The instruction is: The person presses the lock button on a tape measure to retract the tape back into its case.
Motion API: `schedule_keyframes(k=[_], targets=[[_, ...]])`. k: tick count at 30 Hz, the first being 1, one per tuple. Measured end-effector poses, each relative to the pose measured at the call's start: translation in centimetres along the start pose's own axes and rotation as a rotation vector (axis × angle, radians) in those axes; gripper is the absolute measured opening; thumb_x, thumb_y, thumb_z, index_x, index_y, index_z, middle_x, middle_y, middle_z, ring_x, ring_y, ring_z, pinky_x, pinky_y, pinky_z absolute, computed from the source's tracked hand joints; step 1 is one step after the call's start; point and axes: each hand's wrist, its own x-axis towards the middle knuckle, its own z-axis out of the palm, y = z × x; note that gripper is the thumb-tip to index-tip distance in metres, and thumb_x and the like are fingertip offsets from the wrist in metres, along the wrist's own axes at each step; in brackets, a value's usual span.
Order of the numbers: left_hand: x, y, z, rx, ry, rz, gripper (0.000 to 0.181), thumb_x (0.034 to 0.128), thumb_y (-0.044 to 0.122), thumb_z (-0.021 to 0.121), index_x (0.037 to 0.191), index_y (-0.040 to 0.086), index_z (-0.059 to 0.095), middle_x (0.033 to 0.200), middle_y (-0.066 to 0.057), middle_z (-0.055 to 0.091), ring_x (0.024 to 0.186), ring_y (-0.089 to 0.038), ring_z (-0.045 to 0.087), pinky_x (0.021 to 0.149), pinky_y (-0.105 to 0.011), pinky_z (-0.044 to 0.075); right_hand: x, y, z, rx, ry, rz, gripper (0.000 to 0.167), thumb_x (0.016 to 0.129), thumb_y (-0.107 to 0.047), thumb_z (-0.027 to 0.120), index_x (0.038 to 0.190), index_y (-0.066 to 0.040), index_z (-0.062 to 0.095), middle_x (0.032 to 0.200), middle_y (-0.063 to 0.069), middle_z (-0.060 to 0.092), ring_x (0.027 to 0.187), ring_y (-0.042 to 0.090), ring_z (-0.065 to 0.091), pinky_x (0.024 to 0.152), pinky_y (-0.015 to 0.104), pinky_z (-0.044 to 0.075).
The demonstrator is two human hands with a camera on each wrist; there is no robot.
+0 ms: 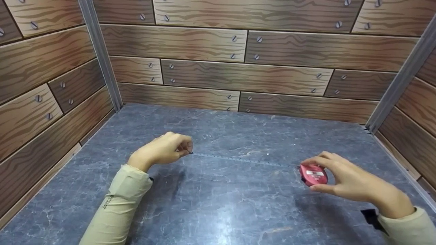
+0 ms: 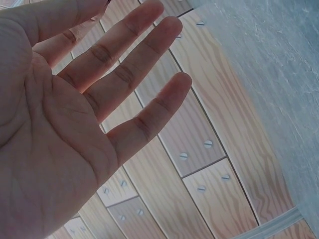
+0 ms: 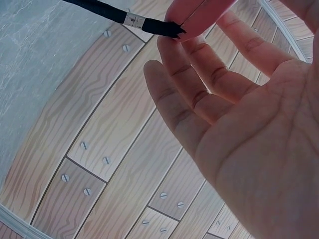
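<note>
A red tape measure (image 1: 315,177) is gripped by my right hand (image 1: 357,180), thumb on its near side and fingers on its far side. Its thin ruled blade (image 1: 238,159) stretches leftward above the tabletop. At the blade's far left, my left hand (image 1: 167,148) pinches the end between thumb and index finger. The left wrist view shows the other fingers (image 2: 124,74) spread loosely, while the pinched tip is mostly out of frame. In the right wrist view, a black strip (image 3: 104,11) with a pale band extends from the pinkish-red case (image 3: 197,17).
Beneath both hands lies a blue-grey marbled tabletop (image 1: 218,197). Wood-patterned panels (image 1: 204,73) with printed screws enclose it at the back and sides. Grey metal posts (image 1: 102,54) stand at the back corners.
</note>
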Motion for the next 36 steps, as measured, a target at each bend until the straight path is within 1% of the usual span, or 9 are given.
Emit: schedule_keyframes(k=[5,9,12,14,17,23,27,33,36], targets=[[-0.1,0.0,-0.1,-0.016,0.008,0.019,0.011,0.0999,0.003,0.067,0.101,0.012,0.073,0.096,-0.004,0.079,0.084,-0.013,0.07,0.079,-0.039,0.06,0.1,0.1,0.0,0.017,-0.023,0.02,0.061,0.089,-0.05,0.085,0.14,-0.021,0.069,0.129,0.002,0.068,0.118,0.029,0.064,0.093,0.057,0.056],[0.0,-0.1,0.1,-0.019,0.013,0.04,0.01,0.0991,0.002,0.067,0.101,0.011,0.073,0.096,-0.006,0.079,0.085,-0.015,0.071,0.079,-0.039,0.061,0.1,0.1,0.0,0.02,-0.025,0.021,0.062,0.089,-0.051,0.085,0.14,-0.021,0.069,0.129,0.002,0.068,0.118,0.028,0.064,0.093,0.056,0.056],[0.0,-0.2,0.2,-0.014,0.001,0.046,0.01,0.099,0.003,0.067,0.101,0.011,0.073,0.098,-0.007,0.08,0.087,-0.016,0.072,0.08,-0.04,0.062,0.1,0.2,0.1,0.021,-0.031,0.022,0.062,0.089,-0.052,0.085,0.14,-0.021,0.069,0.129,0.002,0.068,0.118,0.029,0.065,0.092,0.057,0.056],[0.0,-0.4,0.3,-0.004,-0.006,0.052,0.01,0.0986,0.003,0.068,0.1,0.011,0.072,0.098,-0.007,0.08,0.087,-0.016,0.073,0.08,-0.04,0.062,0.1,0.2,0.1,0.021,-0.028,0.017,0.062,0.088,-0.051,0.085,0.139,-0.021,0.069,0.129,0.003,0.068,0.118,0.03,0.065,0.094,0.061,0.056],[0.0,-0.5,0.4,0.004,-0.015,0.045,0.01,0.0981,0.003,0.069,0.098,0.012,0.072,0.097,-0.006,0.08,0.085,-0.015,0.072,0.079,-0.039,0.062,0.2,0.2,0.1,0.015,-0.02,0.008,0.06,0.088,-0.051,0.085,0.138,-0.021,0.07,0.129,0.003,0.068,0.119,0.031,0.065,0.095,0.063,0.056],[-0.2,-0.6,0.3,0.003,-0.02,0.025,0.014,0.0969,0.001,0.067,0.098,0.013,0.073,0.094,-0.007,0.079,0.079,-0.012,0.068,0.076,-0.036,0.06,0.7,0.0,0.0,0.009,-0.019,-0.005,0.059,0.089,-0.05,0.085,0.138,-0.02,0.07,0.128,0.002,0.068,0.117,0.028,0.065,0.094,0.056,0.056],[-0.2,-0.5,0.3,0.007,-0.021,0.015,0.013,0.097,0.001,0.067,0.099,0.012,0.073,0.093,-0.006,0.078,0.078,-0.011,0.066,0.076,-0.037,0.059,0.9,-0.1,-0.4,0.015,-0.024,0.005,0.06,0.089,-0.049,0.085,0.139,-0.02,0.069,0.127,0.001,0.068,0.116,0.026,0.065,0.093,0.054,0.056],[0.2,-0.2,0.4,0.019,-0.021,0.026,0.011,0.0971,0.002,0.067,0.101,0.011,0.073,0.092,-0.004,0.078,0.077,-0.011,0.066,0.076,-0.036,0.059,1.1,-0.3,-0.8,0.009,-0.022,0.013,0.06,0.088,-0.05,0.086,0.138,-0.02,0.07,0.124,-0.001,0.068,0.112,0.022,0.065,0.09,0.049,0.056],[0.3,0.0,0.4,0.022,-0.024,0.034,0.012,0.0966,0.001,0.067,0.1,0.011,0.074,0.092,-0.004,0.078,0.077,-0.011,0.066,0.076,-0.036,0.06,1.1,-0.5,-0.9,0.017,-0.027,0.012,0.06,0.088,-0.049,0.086,0.138,-0.02,0.07,0.123,-0.001,0.068,0.111,0.022,0.065,0.09,0.049,0.055]])
